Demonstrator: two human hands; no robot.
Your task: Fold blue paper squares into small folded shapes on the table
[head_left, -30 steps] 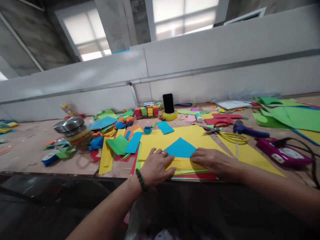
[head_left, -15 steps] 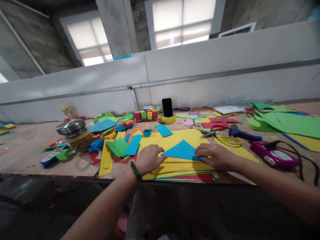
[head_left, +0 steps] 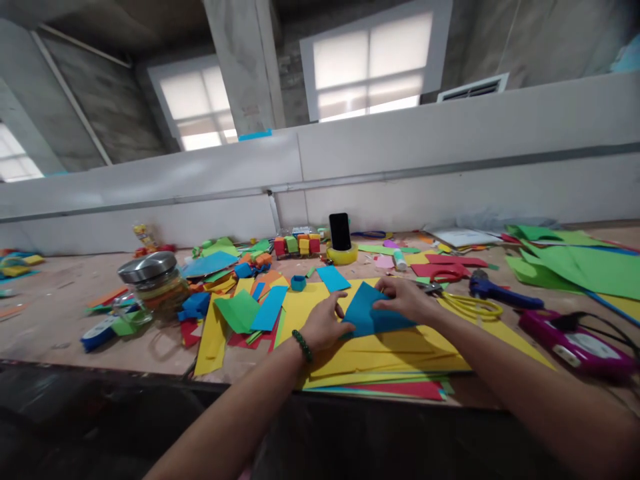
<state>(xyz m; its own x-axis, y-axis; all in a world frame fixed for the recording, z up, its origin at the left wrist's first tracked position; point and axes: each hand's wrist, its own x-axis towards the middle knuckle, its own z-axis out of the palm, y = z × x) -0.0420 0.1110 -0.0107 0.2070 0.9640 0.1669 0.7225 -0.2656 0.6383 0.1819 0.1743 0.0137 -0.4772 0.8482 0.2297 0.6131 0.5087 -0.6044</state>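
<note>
L hand (head_left: pixel 324 325) spread, thumb by the blue paper (head_left: pixel 366 319); R hand (head_left: pixel 407 300) pinches its top edge, above yellow paper (head_left: pixel 385 353). Prob. mid-fold or turn; next move needs a soft grip w/ edges straight.

White wall panels (head_left: pixel 450 133), concrete pillar (head_left: pixel 243 67), bright windows (head_left: pixel 370 63)

A bracelet of round, dark green beads (head_left: pixel 303 345) circles the wrist just behind the bare left hand (head_left: pixel 323 323). Its beads look smooth and alike in size, strung in a single close row, with a faint shine on some of them. The left forearm (head_left: pixel 235 413) is bare above the bracelet, as far as it shows. The right hand (head_left: pixel 405 300) is bare too, as are its wrist and the right forearm (head_left: pixel 505 373).
</note>
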